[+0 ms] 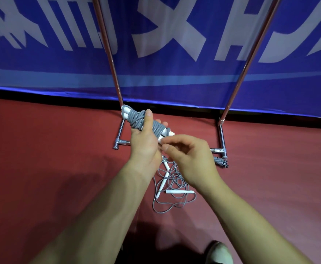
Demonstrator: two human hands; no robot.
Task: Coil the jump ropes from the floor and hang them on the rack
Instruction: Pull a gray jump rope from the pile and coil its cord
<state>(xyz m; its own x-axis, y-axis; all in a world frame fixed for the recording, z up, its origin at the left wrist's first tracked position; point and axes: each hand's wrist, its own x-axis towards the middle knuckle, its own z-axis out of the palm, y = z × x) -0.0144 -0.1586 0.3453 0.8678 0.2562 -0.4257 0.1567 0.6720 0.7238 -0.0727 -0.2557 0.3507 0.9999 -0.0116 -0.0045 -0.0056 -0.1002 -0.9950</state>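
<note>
The left hand (146,141) gripped one wound rope (136,119), the right hand (190,157) pinching its 4 o'clock end; tangled ropes (173,187) lay at 6 o'clock on the floor (60,149), none seen hung on the rack (115,73).

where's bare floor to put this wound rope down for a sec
Bare red floor lies left of the rack's left foot, and right of the right foot up to the banner. A smaller patch sits between the feet. Crowded: the loose ropes in front of the rack's middle, and a coiled bundle at the right foot's front end.
</note>
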